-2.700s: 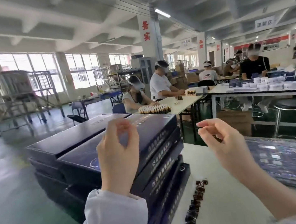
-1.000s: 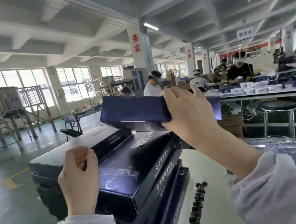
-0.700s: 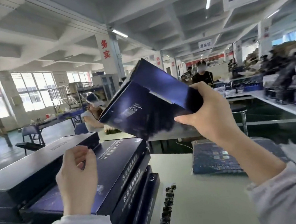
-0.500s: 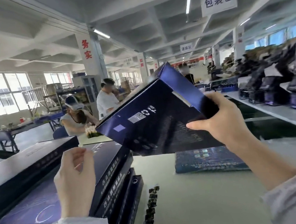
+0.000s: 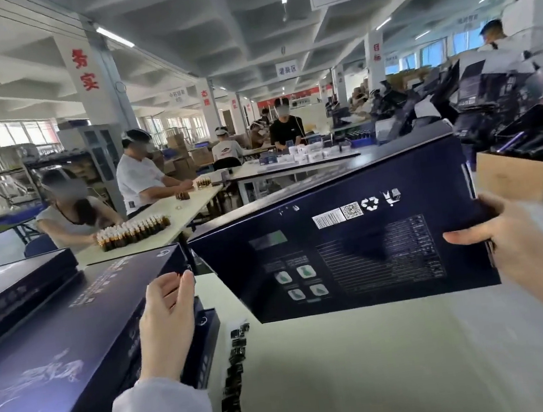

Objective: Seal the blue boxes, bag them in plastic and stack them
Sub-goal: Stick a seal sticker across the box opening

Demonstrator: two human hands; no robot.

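Blue box (image 5: 355,250) gripped at three o'clock by our right hand (image 5: 496,242); left hand (image 5: 164,323) slack at eight; sealing likely follows.

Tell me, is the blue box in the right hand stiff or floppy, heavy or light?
Probably stiff: the blue box shows no sag though the right hand grips only one end. Likely light: one hand holds it up.

One held blue box (image 5: 355,246), two hands (image 5: 166,323) (image 5: 503,244)
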